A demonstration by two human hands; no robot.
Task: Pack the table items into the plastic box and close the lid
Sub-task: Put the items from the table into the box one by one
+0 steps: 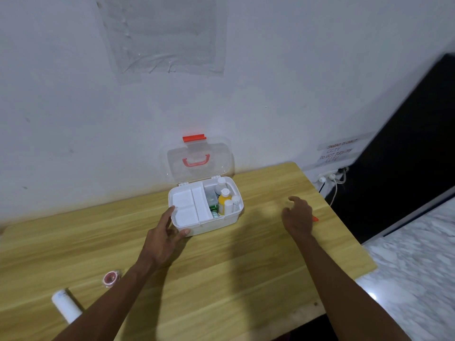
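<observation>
White plastic box [206, 207] sits in the middle of the frame on a pale wooden table [221, 267], pushed close to a grey wall. Its clear lid [198, 159], with a red handle and red latch, stands upright and leans back toward the wall, leaving the inside free for packing. A white tray [189, 205] fills the left half of the box; bottles, including a yellow bottle [224, 201], stand packed in the right half.

The left hand [167, 238] is open, its fingers spread against the box's front left corner, most likely to steady it. The right hand [298, 217] hovers right of the box with loosely curled fingers, gripping nothing. Something small and orange [315, 219] shows just behind it, perhaps what it is reaching for.

In the lower left of the frame, well apart from the box, a roll of tape [111, 278] and a white roll [66, 305] lie unpacked, so the lid cannot sensibly be closed yet.
</observation>
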